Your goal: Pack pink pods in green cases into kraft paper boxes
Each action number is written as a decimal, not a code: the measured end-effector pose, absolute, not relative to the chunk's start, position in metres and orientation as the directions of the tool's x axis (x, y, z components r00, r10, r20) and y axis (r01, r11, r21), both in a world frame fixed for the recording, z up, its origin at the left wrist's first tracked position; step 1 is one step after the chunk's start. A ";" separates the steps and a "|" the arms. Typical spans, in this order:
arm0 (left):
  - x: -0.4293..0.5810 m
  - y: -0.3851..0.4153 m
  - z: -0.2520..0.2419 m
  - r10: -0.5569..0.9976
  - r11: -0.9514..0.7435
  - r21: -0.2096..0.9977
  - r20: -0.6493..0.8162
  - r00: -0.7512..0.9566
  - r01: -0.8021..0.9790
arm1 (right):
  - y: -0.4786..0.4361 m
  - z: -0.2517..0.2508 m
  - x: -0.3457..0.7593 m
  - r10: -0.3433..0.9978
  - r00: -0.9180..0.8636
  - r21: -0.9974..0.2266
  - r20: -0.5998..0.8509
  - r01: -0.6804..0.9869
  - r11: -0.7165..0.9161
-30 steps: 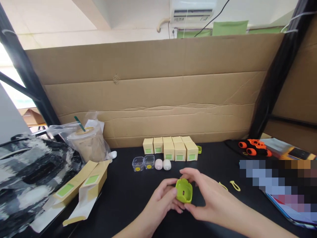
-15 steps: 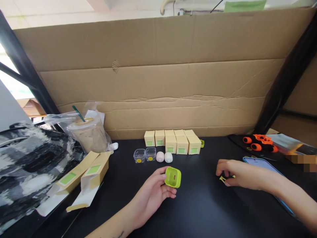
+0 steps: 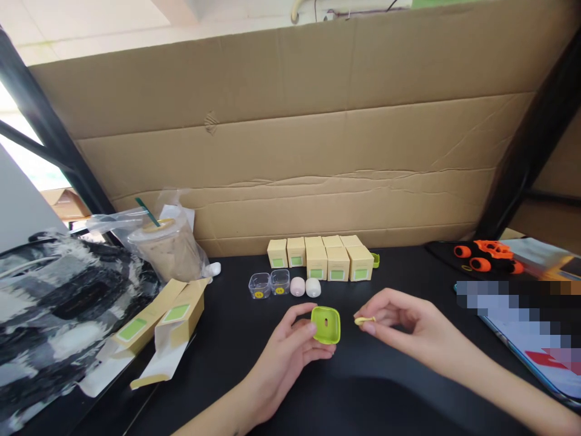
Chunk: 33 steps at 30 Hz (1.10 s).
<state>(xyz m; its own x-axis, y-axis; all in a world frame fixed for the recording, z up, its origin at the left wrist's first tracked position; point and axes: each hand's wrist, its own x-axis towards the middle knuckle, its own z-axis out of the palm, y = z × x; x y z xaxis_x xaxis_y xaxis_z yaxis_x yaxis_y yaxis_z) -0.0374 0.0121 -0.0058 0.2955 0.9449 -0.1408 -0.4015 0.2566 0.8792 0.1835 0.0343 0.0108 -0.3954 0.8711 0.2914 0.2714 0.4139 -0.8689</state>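
In my left hand [image 3: 290, 345] sits a lime-green square cap [image 3: 334, 332], its hollow side facing me and a small slot in its middle. My thumb and fingers grip it by its left edge and from below. My right hand [image 3: 408, 318] pinches a small yellow strap-like piece [image 3: 364, 320] between thumb and fingertips, just right of the cap and apart from it. Beyond my left hand stand two clear plastic cups [image 3: 259, 286] with yellow stickers. Beside them are a pink rounded piece [image 3: 297, 286] and a white rounded piece [image 3: 313, 287].
Several small cream boxes [image 3: 338, 266] stand in rows before the cardboard wall [image 3: 290, 151]. On the left lie two opened boxes [image 3: 152, 318], a bagged drink cup [image 3: 166, 248] and a black-and-white bag [image 3: 59, 309]. To the right are a phone [image 3: 517, 339] and an orange toy car [image 3: 492, 251].
My right hand has lifted a yellow piece from the table by the phone and brought it left, close to the green cap. My left hand still holds the cap, slightly further right in view.
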 end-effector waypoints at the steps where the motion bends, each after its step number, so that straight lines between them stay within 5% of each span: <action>1: -0.036 0.011 -0.006 0.952 0.240 0.884 -0.134 0.276 -0.401 | 0.030 0.008 0.177 0.874 -0.381 -0.879 0.302 0.243 0.410; 13: -0.023 0.001 -0.010 0.923 0.293 0.891 -0.170 0.346 -0.346 | 0.026 -0.019 0.156 0.853 -0.280 -0.695 0.441 0.495 0.522; 33: -0.023 0.003 -0.021 0.951 0.205 0.931 -0.117 0.286 -0.302 | 0.023 -0.033 0.148 0.914 -0.225 -0.795 0.338 0.451 0.405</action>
<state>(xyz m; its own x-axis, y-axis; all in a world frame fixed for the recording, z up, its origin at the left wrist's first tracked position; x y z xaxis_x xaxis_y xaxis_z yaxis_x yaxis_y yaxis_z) -0.0232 0.0033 -0.0207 0.2864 0.9510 -0.1169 -0.3019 0.2053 0.9310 0.1481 0.0231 -0.0325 -0.2254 0.9138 0.3380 0.4507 0.4054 -0.7953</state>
